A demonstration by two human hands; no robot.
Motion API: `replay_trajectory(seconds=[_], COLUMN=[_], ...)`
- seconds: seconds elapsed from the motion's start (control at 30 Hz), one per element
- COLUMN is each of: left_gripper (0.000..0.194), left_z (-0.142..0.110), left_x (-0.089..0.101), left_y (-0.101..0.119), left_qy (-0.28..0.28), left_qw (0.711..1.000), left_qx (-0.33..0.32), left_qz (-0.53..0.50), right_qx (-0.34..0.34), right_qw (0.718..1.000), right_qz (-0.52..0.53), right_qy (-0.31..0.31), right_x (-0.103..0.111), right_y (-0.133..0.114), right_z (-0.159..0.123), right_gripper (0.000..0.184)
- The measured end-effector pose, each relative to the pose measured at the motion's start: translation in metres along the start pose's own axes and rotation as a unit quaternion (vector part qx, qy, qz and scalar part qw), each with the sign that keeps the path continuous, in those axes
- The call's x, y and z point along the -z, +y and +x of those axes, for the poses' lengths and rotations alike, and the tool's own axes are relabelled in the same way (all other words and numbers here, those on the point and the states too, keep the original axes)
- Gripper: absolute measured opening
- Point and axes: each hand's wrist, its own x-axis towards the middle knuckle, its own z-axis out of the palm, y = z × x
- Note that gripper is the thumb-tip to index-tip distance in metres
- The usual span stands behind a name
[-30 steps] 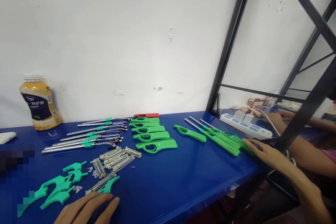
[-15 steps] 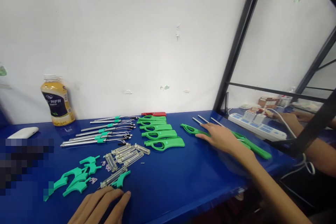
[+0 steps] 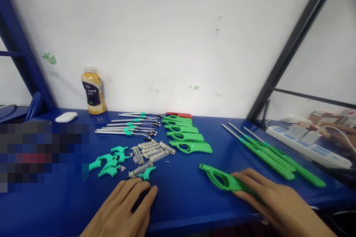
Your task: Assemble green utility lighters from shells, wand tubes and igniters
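Observation:
My right hand (image 3: pixel 272 194) is closed around the grip end of a green lighter handle (image 3: pixel 222 179), held over the front of the blue table; no metal tube sticks out of its ring end. My left hand (image 3: pixel 125 207) rests near the front edge, fingers spread and slightly bent, holding nothing. Just beyond its fingertips lie a teal trigger (image 3: pixel 148 173) and several clear fuel tanks (image 3: pixel 152 152). More teal triggers (image 3: pixel 109 170) are grouped to their left. A row of green handles (image 3: pixel 197 147), with a red handle (image 3: pixel 179 114) at the back, lies mid-table.
Metal lighter tubes with wires (image 3: pixel 111 132) lie at the back left. Three green lighters with tubes (image 3: pixel 268 159) are at right, before a power strip (image 3: pixel 308 146). A yellow bottle (image 3: pixel 94 92) and a white case (image 3: pixel 66 117) stand near the wall.
My right hand has come from beside the lighters at right towards the front edge, bringing a green handle along. The view has turned left. My left hand stays by the teal trigger.

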Motion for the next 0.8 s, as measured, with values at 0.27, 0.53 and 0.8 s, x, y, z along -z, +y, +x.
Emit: replay_trajectory(seconds=[0.27,0.53,0.8], left_gripper=[0.034,0.033,0.036], left_z=[0.007,0.010,0.029], left_x=[0.007,0.011,0.026], left_y=[0.002,0.004,-0.012], left_qy=[-0.009,0.004,-0.022], left_qw=[0.999,0.996,0.994], left_qx=[0.035,0.060,0.077], left_qz=[-0.021,-0.059,-0.075], right_qx=[0.030,-0.066,0.025], right_qw=[0.999,0.996,0.998], right_qz=[0.025,-0.061,0.065], right_qy=[-0.031,0.022,0.008], right_x=[-0.007,-0.028,-0.009], right_y=[-0.020,0.058,-0.005], right_z=[0.048,0.045,0.038], right_gripper=[0.045,0.080,0.048])
